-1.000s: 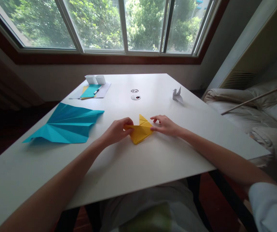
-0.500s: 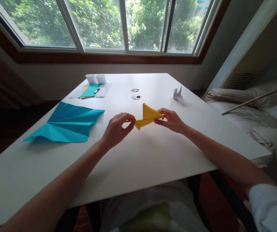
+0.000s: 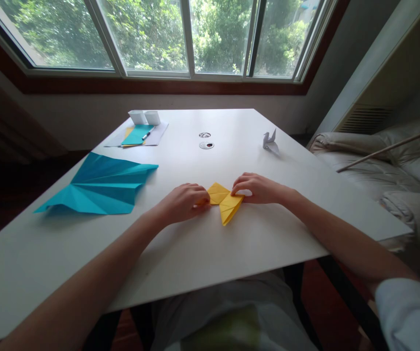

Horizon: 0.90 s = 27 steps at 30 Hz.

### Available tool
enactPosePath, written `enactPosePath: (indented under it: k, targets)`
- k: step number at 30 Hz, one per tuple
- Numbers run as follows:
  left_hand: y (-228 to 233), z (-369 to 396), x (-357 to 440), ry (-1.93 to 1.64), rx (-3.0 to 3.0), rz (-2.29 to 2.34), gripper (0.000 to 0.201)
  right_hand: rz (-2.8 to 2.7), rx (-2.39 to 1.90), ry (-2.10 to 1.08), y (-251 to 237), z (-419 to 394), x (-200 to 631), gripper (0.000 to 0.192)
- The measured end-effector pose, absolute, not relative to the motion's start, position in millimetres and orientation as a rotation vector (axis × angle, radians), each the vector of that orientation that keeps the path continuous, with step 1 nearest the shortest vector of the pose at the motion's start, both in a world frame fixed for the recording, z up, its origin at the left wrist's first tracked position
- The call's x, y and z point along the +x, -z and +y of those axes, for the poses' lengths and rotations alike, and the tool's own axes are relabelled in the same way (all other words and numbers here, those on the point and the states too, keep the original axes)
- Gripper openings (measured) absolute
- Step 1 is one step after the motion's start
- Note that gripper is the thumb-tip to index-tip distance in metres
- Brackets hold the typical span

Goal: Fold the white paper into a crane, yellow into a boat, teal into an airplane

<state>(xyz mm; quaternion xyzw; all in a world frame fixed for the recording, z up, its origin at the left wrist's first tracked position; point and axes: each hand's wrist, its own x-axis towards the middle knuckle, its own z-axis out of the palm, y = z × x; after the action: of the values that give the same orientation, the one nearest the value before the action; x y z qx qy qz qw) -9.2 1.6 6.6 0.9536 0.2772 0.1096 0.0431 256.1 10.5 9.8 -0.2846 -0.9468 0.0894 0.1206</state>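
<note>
Pressing down with both hands, I have the yellow origami paper (image 3: 225,202) flat on the white surface (image 3: 210,253), folded into several layered flaps but not yet a finished figure. My left hand (image 3: 182,201) curls over its left end, my right hand (image 3: 257,188) pinches its right corner. Left of them lies a pleated blue paper (image 3: 100,186); beyond my right hand stands a white paper crane (image 3: 270,141).

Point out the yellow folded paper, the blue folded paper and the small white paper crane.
yellow folded paper (image 3: 226,202): head view, on its middle crease.
blue folded paper (image 3: 102,187): head view, on its pleated middle.
white paper crane (image 3: 269,141): head view, on its body.
</note>
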Motion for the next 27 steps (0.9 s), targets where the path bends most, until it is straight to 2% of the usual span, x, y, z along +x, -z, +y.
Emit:
enactPosePath:
  k: [5, 12, 19, 24, 27]
  targets:
    - [-3, 2, -9, -0.371, 2.897, 0.85, 0.024, -2.761, -0.86, -0.369, -12, 9, 258, 0.035]
    - [1, 2, -9, -0.449, 2.857, 0.795, 0.024, -2.662, -0.881, -0.393, -6, 9, 254, 0.026]
    - [0, 2, -7, -0.417, 2.858, 0.794, 0.024, -2.484, -1.112, -0.396, 7, 11, 246, 0.021]
    - [1, -1, -6, -0.342, 2.911, 0.854, 0.028, -2.417, -1.222, -0.332, 10, 7, 241, 0.032]
    - [2, -2, -6, -0.304, 2.94, 0.839, 0.033, -2.481, -1.176, -0.308, 11, 4, 240, 0.021]
